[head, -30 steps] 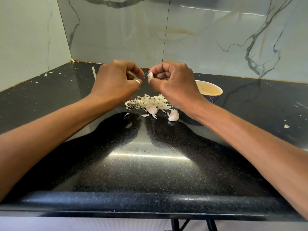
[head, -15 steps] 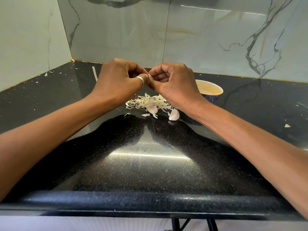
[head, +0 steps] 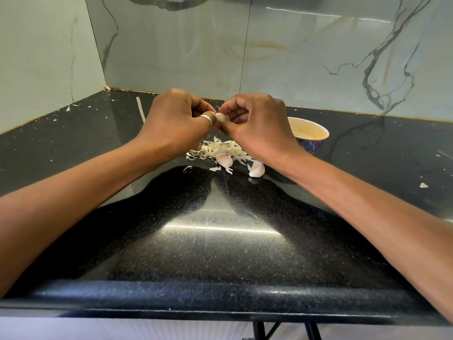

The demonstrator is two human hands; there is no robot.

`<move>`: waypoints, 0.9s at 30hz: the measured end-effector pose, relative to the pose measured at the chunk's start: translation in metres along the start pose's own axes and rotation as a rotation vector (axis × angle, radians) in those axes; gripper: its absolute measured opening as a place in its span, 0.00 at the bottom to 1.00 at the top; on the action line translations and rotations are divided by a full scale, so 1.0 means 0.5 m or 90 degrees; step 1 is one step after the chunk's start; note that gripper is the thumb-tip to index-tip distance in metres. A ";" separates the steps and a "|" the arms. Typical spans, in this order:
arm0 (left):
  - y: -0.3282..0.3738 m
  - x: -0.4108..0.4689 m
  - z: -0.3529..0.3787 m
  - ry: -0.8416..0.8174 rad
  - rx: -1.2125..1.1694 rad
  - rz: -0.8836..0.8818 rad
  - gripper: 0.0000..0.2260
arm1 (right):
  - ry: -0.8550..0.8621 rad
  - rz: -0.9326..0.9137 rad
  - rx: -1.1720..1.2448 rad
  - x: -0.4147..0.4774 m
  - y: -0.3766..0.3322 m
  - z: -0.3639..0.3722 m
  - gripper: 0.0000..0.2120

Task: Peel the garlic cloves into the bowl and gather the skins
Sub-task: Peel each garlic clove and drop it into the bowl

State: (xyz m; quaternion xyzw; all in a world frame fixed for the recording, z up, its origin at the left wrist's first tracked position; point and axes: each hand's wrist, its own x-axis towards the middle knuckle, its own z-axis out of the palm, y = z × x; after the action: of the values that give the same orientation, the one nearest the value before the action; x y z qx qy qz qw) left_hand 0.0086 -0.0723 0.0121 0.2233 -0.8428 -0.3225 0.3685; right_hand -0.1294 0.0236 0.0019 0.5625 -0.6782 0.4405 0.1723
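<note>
- Between the two hands, above the pile of skins (head: 220, 150), a garlic clove (head: 221, 117) is being held clear of the surface (head: 220, 241). Only its pale, rounded, smooth-looking end is showing, so how much skin is clinging to it cannot be told.
- The left hand (head: 175, 123), wearing a ring (head: 206, 119), is curling its fingers and pinching the clove from one side. The right hand (head: 257, 130) is pinching it from the other.
- A small, slick clove being squeezed this way is, in my judgement, risking a slip. It would be dropping straight into the skins below and mixing with them.
- Two more cloves, one (head: 224, 160) among the skins and one (head: 257, 169) just beside them, are lying at the pile's near edge, looking pinkish-white and seemingly unpeeled.
- The bowl (head: 309, 147) is standing just behind the right hand, so a hurried reach may be knocking it.
- Loose flakes are lying scattered across the dark surface, and a sweeping wrist may be spreading them further.
</note>
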 end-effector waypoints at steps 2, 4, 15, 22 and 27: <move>0.001 -0.001 0.000 -0.007 -0.023 -0.017 0.06 | 0.004 -0.007 -0.005 -0.001 0.000 0.000 0.05; 0.002 0.000 0.001 -0.010 -0.041 -0.035 0.05 | 0.008 -0.014 -0.008 -0.001 0.000 0.000 0.05; -0.005 0.005 0.009 -0.035 -0.105 -0.074 0.04 | 0.020 -0.021 -0.012 -0.002 0.000 0.001 0.06; -0.003 0.001 0.013 -0.031 -0.103 -0.087 0.06 | 0.018 -0.031 -0.012 -0.005 -0.002 0.003 0.04; 0.001 -0.001 0.012 -0.029 -0.112 -0.084 0.06 | 0.021 -0.031 -0.009 -0.004 -0.002 0.001 0.04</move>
State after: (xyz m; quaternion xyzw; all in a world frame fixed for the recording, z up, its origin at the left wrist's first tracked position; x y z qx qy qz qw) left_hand 0.0042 -0.0694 0.0091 0.2380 -0.8029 -0.4238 0.3450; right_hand -0.1278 0.0246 0.0005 0.5701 -0.6643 0.4409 0.1982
